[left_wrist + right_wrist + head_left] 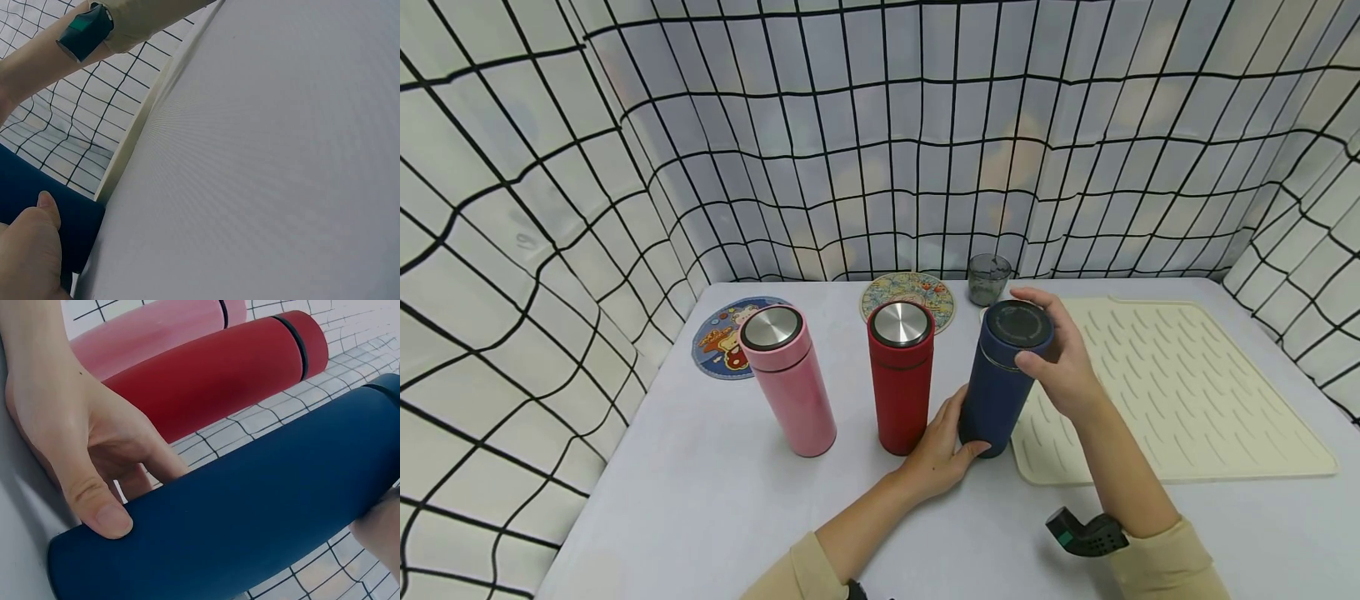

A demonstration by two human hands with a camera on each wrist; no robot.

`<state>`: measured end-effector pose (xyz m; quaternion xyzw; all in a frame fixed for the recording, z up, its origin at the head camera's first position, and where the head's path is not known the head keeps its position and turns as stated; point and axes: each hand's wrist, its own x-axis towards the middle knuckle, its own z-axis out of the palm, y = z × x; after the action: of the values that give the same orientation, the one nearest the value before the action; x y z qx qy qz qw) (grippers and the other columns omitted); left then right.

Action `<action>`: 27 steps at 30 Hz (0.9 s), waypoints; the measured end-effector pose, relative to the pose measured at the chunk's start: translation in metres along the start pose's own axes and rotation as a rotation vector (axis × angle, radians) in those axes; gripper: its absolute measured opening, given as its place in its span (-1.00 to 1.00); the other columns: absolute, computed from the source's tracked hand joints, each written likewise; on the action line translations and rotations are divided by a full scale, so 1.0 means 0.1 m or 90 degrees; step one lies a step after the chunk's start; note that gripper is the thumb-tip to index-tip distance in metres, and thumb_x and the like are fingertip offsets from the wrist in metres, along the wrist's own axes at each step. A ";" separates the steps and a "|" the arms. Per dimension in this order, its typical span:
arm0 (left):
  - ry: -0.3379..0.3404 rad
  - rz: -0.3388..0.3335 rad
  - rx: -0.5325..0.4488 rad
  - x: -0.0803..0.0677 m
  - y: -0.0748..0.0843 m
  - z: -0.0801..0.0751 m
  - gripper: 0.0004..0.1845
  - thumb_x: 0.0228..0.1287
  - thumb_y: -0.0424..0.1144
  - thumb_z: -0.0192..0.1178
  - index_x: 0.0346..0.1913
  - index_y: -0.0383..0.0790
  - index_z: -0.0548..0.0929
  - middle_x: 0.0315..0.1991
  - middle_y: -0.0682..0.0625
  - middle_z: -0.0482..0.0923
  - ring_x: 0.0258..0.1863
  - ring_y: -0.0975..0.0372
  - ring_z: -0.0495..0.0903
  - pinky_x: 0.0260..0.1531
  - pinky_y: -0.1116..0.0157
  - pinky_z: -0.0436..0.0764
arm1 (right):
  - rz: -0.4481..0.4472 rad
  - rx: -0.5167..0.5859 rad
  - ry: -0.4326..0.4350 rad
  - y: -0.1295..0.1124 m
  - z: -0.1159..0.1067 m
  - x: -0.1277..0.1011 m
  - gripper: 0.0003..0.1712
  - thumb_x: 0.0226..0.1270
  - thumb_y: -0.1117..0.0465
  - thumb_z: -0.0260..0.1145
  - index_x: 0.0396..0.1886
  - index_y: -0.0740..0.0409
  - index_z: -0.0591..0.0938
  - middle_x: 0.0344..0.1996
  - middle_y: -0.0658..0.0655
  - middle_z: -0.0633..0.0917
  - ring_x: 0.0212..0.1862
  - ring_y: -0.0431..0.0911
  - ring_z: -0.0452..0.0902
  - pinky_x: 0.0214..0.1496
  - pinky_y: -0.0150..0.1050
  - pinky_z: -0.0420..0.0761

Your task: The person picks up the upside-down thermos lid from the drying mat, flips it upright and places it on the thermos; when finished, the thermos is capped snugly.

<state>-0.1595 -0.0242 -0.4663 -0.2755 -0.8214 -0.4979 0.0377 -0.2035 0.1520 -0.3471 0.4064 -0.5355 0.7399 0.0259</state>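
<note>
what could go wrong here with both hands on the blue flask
1. The dark blue cylindrical flask stands partly on the edge of the cream ribbed silicone mat, so its base may be uneven and it could tip if the lid is twisted.
2. The red cylindrical flask with a steel lid stands close beside the left hand; a slip could knock it over.
3. The right hand grips only the lid, so the body might spin.

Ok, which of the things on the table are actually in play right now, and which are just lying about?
In play:
blue flask, gripped at its base by the left hand and round its lid by the right hand.

Lying about:
red flask
pink flask
two coasters
small grey cup
cream mat
</note>
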 end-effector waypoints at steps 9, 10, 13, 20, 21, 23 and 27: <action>0.001 0.014 0.011 0.00 0.00 0.01 -0.18 0.19 -0.28 0.21 0.39 -0.21 -0.06 0.27 -0.15 0.20 0.27 0.13 0.23 0.22 0.18 0.25 | 0.037 0.021 -0.025 -0.05 0.01 0.01 -0.35 0.34 0.07 -0.02 0.37 0.16 0.12 0.17 0.20 0.43 0.15 -0.01 0.38 0.08 -0.18 0.43; 0.001 0.015 0.012 0.00 0.00 0.01 -0.18 0.19 -0.27 0.20 0.39 -0.21 -0.05 0.27 -0.15 0.20 0.27 0.13 0.23 0.22 0.18 0.25 | 0.038 0.022 -0.031 -0.06 0.01 0.01 -0.35 0.34 0.08 -0.04 0.38 0.17 0.10 0.16 0.21 0.44 0.16 0.00 0.38 0.09 -0.17 0.43; 0.003 0.021 0.020 0.01 0.00 0.01 -0.19 0.19 -0.27 0.20 0.39 -0.21 -0.05 0.26 -0.15 0.20 0.26 0.13 0.24 0.22 0.18 0.25 | 0.039 0.040 -0.045 -0.05 0.00 0.00 -0.35 0.36 0.10 -0.03 0.38 0.19 0.08 0.11 0.15 0.49 0.14 -0.03 0.40 0.08 -0.19 0.44; 0.007 0.023 0.016 0.00 -0.01 0.01 -0.18 0.18 -0.28 0.21 0.39 -0.20 -0.05 0.25 -0.16 0.21 0.25 0.13 0.25 0.21 0.19 0.26 | 0.009 0.050 -0.028 -0.01 -0.01 0.01 -0.25 0.26 0.12 0.24 0.35 0.19 0.14 0.02 0.11 0.51 0.04 -0.07 0.45 0.02 -0.23 0.49; 0.008 0.023 0.016 0.00 -0.01 0.01 -0.18 0.19 -0.28 0.21 0.39 -0.20 -0.05 0.25 -0.16 0.21 0.25 0.13 0.25 0.21 0.19 0.26 | 0.007 0.035 -0.021 -0.01 -0.01 0.01 -0.23 0.23 0.11 0.27 0.35 0.19 0.14 0.02 0.12 0.50 0.03 -0.07 0.45 0.00 -0.23 0.50; 0.008 0.022 0.016 0.00 -0.01 0.01 -0.18 0.19 -0.27 0.21 0.39 -0.20 -0.05 0.26 -0.16 0.21 0.25 0.13 0.25 0.21 0.19 0.26 | 0.010 0.009 -0.007 -0.01 0.01 0.01 -0.20 0.20 0.08 0.29 0.35 0.17 0.15 0.01 0.12 0.50 0.01 -0.07 0.46 -0.02 -0.24 0.51; 0.003 0.016 0.014 0.00 0.00 0.00 -0.18 0.20 -0.26 0.20 0.39 -0.20 -0.06 0.26 -0.15 0.20 0.26 0.13 0.24 0.22 0.18 0.25 | 0.037 0.008 0.002 -0.03 0.03 0.02 -0.24 0.26 0.02 0.20 0.37 0.11 0.13 0.08 0.13 0.48 0.05 -0.07 0.45 0.02 -0.24 0.48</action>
<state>-0.1594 -0.0240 -0.4665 -0.2839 -0.8232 -0.4893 0.0490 -0.2015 0.1504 -0.3435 0.3900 -0.5422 0.7443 0.0028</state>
